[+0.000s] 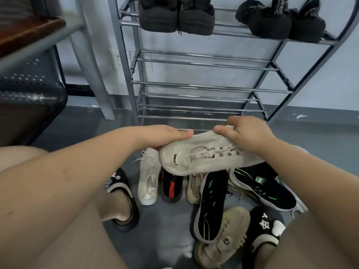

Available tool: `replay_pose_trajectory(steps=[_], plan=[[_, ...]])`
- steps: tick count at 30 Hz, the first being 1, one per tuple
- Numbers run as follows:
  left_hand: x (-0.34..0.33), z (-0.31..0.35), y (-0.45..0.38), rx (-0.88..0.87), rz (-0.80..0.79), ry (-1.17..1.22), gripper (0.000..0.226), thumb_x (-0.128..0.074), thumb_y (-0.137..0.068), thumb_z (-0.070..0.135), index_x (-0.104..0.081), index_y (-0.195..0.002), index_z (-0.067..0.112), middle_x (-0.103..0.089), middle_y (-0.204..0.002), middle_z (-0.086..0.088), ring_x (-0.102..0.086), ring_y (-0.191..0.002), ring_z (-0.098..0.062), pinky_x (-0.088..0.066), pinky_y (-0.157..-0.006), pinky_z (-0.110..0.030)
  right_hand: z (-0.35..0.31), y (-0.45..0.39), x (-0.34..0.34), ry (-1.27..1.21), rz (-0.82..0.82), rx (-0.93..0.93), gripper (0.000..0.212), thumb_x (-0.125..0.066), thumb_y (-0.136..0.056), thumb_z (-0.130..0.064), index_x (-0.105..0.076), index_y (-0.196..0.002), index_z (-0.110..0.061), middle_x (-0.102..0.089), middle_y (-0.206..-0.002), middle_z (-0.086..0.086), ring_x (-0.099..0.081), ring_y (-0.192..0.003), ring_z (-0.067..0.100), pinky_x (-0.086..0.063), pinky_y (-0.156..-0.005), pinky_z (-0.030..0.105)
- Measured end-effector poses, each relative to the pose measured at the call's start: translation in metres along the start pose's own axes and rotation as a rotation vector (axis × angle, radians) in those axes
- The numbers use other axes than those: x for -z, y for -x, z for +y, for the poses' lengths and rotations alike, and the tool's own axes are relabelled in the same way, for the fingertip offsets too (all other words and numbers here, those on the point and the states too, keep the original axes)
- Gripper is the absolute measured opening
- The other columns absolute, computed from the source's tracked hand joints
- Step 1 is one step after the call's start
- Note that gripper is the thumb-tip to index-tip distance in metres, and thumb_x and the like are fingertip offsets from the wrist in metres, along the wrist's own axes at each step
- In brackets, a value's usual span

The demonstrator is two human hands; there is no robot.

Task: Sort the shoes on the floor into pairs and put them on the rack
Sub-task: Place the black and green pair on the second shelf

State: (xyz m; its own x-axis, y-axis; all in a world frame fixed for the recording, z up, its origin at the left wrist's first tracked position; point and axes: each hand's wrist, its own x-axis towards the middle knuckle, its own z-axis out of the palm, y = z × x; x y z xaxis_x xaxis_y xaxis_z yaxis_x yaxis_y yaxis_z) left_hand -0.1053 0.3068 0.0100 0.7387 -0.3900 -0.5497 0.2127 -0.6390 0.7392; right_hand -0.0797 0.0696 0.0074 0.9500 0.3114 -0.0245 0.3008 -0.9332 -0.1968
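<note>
Both hands hold one beige knit sneaker [206, 154] in the air just in front of the metal shoe rack [204, 86], above the heap of shoes on the grey floor [165, 226]. The left hand [165, 136] cups the shoe's heel end from the side, fingers wrapped under it and the thumb lying along the top edge; the right hand [244, 133] is closed over the toe end, thumb pressed onto the upper. The shoe lies roughly level, laces up, with a small black tag on its tongue (the lettering is too small to read for certain). On the rack's top shelf sit two pairs — dark grey lace-up shoes [174, 14] at the left and fuzzy black slippers [281, 20] at the right; the lower shelves hold nothing that can be seen. On the floor below the hands lie a white knit sneaker [148, 181], a black shoe with a red stripe [172, 188] just beside it, a cream shoe with printed lettering [194, 188], and two black sneakers with green accents — one [211, 206] tilted across a tan chunky shoe [223, 239], the other [264, 187] lying further right. The person's own feet wear black slides [124, 200] at either side of the pile. At the left edge stand a dark perforated metal seat [29, 90] and a grey frame leg [93, 65].
</note>
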Motion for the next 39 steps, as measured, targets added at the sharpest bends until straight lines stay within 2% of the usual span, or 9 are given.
replay_pose_trajectory(steps=[3,7,11,15,18,21,24,30,39], plan=[[-0.009,-0.001,-0.006,-0.044,0.049,-0.176,0.059,-0.046,-0.068,0.074,-0.061,-0.106,0.031,-0.062,-0.111,0.012,-0.058,-0.105,-0.008,-0.044,-0.095,-0.028,-0.008,-0.005,-0.007,0.037,-0.067,0.078,0.065,-0.024,-0.069,-0.080,-0.046,-0.069,-0.018,-0.049,-0.065,-0.005,-0.050,-0.071,0.021,-0.028,-0.051,0.029],[-0.016,-0.001,-0.014,-0.117,0.060,-0.360,0.052,-0.053,-0.079,0.065,-0.059,-0.112,0.025,-0.063,-0.109,0.004,-0.058,-0.101,-0.014,-0.047,-0.091,-0.033,-0.013,-0.014,-0.013,0.072,-0.133,0.097,0.059,-0.028,-0.072,-0.080,-0.039,-0.065,-0.022,-0.049,-0.065,-0.004,-0.051,-0.071,0.021,-0.034,-0.059,0.033],[-0.014,-0.006,-0.024,-0.096,0.136,-0.348,0.041,-0.045,-0.089,0.056,-0.058,-0.106,0.021,-0.061,-0.104,0.002,-0.057,-0.098,-0.017,-0.044,-0.082,-0.028,-0.012,-0.021,-0.018,-0.045,-0.095,0.096,0.054,-0.038,-0.083,-0.069,-0.054,-0.085,-0.017,-0.058,-0.081,-0.001,-0.057,-0.084,0.023,-0.040,-0.069,0.035],[-0.007,-0.019,-0.034,0.021,0.214,0.000,0.057,-0.044,-0.090,0.057,-0.059,-0.119,0.011,-0.067,-0.111,-0.004,-0.064,-0.101,-0.021,-0.050,-0.094,-0.039,-0.011,-0.028,-0.020,-0.160,0.026,-0.019,0.069,-0.048,-0.088,-0.057,-0.038,-0.140,-0.013,-0.043,-0.141,0.012,-0.037,-0.132,0.028,-0.030,-0.109,0.040],[-0.006,-0.026,-0.040,0.106,0.313,0.345,0.065,-0.050,-0.086,0.060,-0.058,-0.123,0.007,-0.067,-0.115,-0.010,-0.064,-0.105,-0.027,-0.049,-0.098,-0.044,-0.020,-0.027,-0.024,-0.427,0.040,-0.262,0.091,-0.051,-0.085,-0.061,-0.013,-0.152,-0.011,-0.022,-0.156,0.013,-0.021,-0.143,0.029,-0.020,-0.116,0.043],[-0.007,-0.026,-0.045,0.183,0.375,0.590,0.065,-0.053,-0.086,0.057,-0.058,-0.122,0.004,-0.067,-0.113,-0.010,-0.065,-0.102,-0.027,-0.052,-0.091,-0.040,-0.032,-0.021,-0.036,-0.842,-0.295,-0.463,0.098,-0.048,-0.077,-0.074,-0.019,-0.151,-0.017,-0.037,-0.151,0.009,-0.044,-0.131,0.030,-0.039,-0.105,0.049],[-0.011,-0.023,-0.046,0.194,0.378,0.694,0.058,-0.055,-0.087,0.053,-0.059,-0.119,0.005,-0.069,-0.109,-0.009,-0.066,-0.098,-0.025,-0.054,-0.087,-0.038,-0.041,-0.012,-0.047,-1.044,-0.544,-0.390,0.063,-0.048,-0.084,-0.064,-0.053,-0.129,-0.020,-0.064,-0.119,0.004,-0.063,-0.106,0.023,-0.051,-0.093,0.048],[-0.031,-0.020,-0.044,0.169,0.274,0.763,0.051,-0.050,-0.090,0.052,-0.061,-0.116,0.010,-0.070,-0.107,-0.005,-0.067,-0.098,-0.020,-0.054,-0.081,-0.032,-0.037,-0.002,-0.049,-1.210,-0.509,-0.354,0.037,-0.059,-0.091,-0.032,-0.056,-0.123,-0.013,-0.068,-0.105,0.001,-0.065,-0.092,0.021,-0.055,-0.083,0.041],[-0.038,-0.024,-0.044,0.150,0.173,0.554,0.049,-0.043,-0.096,0.044,-0.058,-0.121,0.005,-0.067,-0.113,-0.011,-0.065,-0.087,-0.018,-0.054,-0.072,-0.026,-0.017,0.015,-0.050,-1.148,-0.517,-0.374,0.035,-0.060,-0.090,-0.034,-0.058,-0.120,-0.016,-0.067,-0.115,0.005,-0.064,-0.107,0.028,-0.052,-0.093,0.048]])
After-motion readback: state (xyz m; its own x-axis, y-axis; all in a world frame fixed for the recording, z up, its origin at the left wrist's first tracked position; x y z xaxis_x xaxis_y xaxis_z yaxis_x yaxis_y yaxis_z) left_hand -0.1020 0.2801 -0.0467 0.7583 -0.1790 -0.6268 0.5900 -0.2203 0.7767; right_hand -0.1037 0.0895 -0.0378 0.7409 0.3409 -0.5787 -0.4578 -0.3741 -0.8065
